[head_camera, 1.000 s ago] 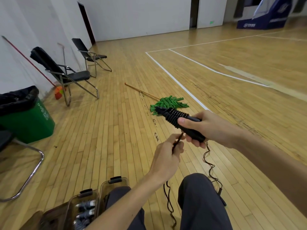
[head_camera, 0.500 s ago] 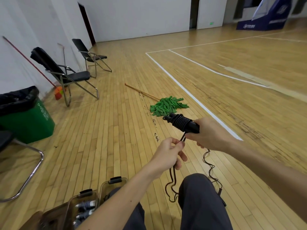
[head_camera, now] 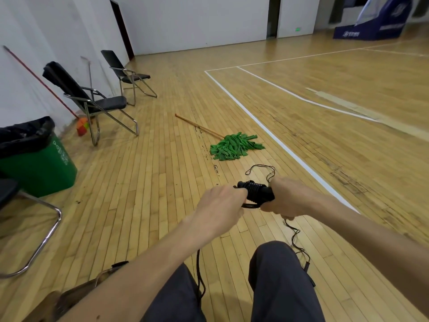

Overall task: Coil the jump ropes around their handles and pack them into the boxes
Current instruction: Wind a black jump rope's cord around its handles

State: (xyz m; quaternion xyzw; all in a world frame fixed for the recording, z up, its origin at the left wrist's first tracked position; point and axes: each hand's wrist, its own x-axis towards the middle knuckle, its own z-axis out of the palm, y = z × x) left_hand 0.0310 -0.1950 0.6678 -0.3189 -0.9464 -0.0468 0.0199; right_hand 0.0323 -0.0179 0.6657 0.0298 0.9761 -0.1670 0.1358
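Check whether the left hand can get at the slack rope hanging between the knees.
Probably yes: the left hand grips that same rope beside the handle, and the slack hangs freely under its forearm, nothing blocking.

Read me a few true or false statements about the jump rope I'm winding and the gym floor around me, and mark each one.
1. The right hand grips the black handle. True.
2. All of the rope is wound onto the handle. False: loose rope hangs below the hands, and more trails on the floor.
3. A green mop lies on the floor beyond the hands. True.
4. The bin on the left is red. False: the bin is green with a black liner.
5. The left hand rests on a knee. False: it is raised at the handle's end, holding rope.
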